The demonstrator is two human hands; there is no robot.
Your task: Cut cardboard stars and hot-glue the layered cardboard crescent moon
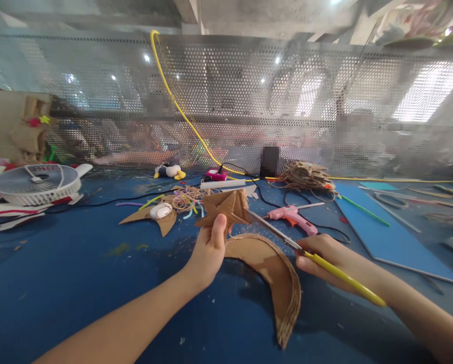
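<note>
A brown cardboard star (221, 210) is pinched between the thumb and fingers of my left hand (207, 253), near the middle of the view. Behind it, a folded cardboard piece (240, 203) shows, partly hidden by the star. My right hand (325, 258) is closed on yellow-handled scissors (344, 279), whose metal blades point up and left to the cardboard's right edge. Whether the blades touch it I cannot tell. Below and between my hands lies a thick cardboard crescent (279, 273) with string-like layers along its edge.
A pink glue gun (292, 217) lies beyond my right hand. At right is a blue board (393, 237) with a green stick. Tangled strings (190, 198), a cardboard piece with a white object (161, 211), a brown bundle (306, 177) and a white fan-like object (37, 182) are farther back.
</note>
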